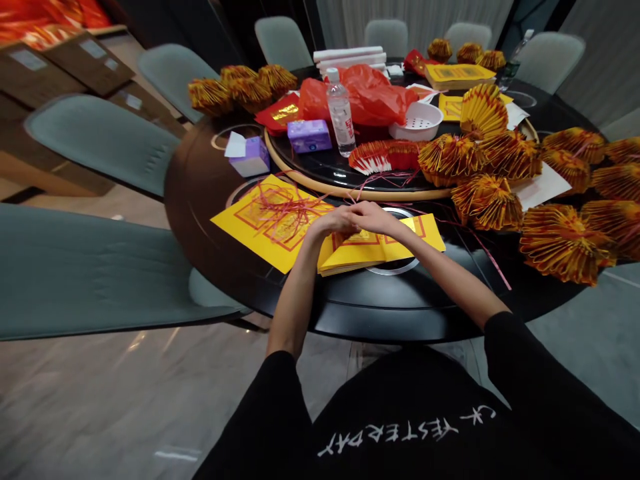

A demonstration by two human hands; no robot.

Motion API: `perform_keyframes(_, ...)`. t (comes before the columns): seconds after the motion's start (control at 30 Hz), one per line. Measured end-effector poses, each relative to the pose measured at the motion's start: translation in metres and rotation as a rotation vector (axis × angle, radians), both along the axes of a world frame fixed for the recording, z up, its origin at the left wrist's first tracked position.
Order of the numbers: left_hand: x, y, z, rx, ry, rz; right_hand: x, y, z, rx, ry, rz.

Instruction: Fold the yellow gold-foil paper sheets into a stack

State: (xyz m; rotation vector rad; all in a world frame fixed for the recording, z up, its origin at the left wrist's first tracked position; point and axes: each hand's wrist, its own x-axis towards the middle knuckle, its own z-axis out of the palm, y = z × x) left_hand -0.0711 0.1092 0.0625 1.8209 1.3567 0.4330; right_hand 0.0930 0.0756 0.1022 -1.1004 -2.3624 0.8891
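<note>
My left hand [331, 222] and my right hand [369, 217] meet over the left end of a stack of yellow joss paper [357, 255] with red printed frames. Both hands are bent with the fingers closed and overlapping; whatever lies between the fingertips is hidden. A crease or join crosses the paper near its middle, and its right end lies past my right wrist. Left of my hands, more yellow joss paper [245, 223] lies flat, with a tangle of thin pink-red strings [287, 208] on top.
Folded paper fans [565, 243] crowd the right side. A turntable [305, 181] bears a water bottle [341, 113], a purple tissue pack [309, 136], a red plastic bag [370, 97] and a white basket [417, 121]. Another tissue pack [250, 159] stands left. Chairs [105, 143] surround the table.
</note>
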Motion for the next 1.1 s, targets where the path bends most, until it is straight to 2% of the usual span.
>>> perform_keyframes(0.1, -0.001, 0.001, 0.002, -0.165, 0.041, 0.0, 0.019, -0.007, -0.04, 0.183, 0.05, -0.234)
perform_keyframes(0.17, -0.002, 0.001, 0.003, -0.238, 0.034, 0.019, 0.031, -0.015, -0.068, 0.269, 0.083, -0.322)
perform_keyframes(0.23, -0.005, 0.002, 0.003, -0.249, 0.028, 0.021, 0.04, -0.022, -0.091, 0.293, 0.064, -0.342)
perform_keyframes(0.33, -0.009, 0.005, -0.001, -0.215, 0.055, -0.002, 0.048, -0.027, -0.111, 0.327, -0.005, -0.232)
perform_keyframes(0.47, -0.011, 0.008, -0.008, -0.196, 0.101, 0.016, 0.048, -0.029, -0.115, 0.364, -0.096, -0.066)
perform_keyframes(0.67, -0.015, 0.007, -0.005, -0.22, 0.149, 0.039, 0.045, -0.033, -0.111, 0.37, -0.225, 0.029)
perform_keyframes(0.77, -0.008, 0.003, 0.002, -0.067, 0.13, 0.083, 0.044, -0.033, -0.113, 0.377, -0.234, 0.034)
perform_keyframes(0.9, 0.038, -0.017, 0.002, 0.315, -0.094, 0.208, 0.043, -0.032, -0.113, 0.385, -0.222, 0.044)
perform_keyframes(1.0, 0.081, -0.036, -0.013, 0.419, -0.166, 0.212, 0.041, -0.031, -0.113, 0.352, -0.167, 0.045)
perform_keyframes(1.1, 0.103, -0.046, -0.034, 0.494, -0.165, 0.246, 0.039, -0.027, -0.115, 0.298, -0.041, -0.024)
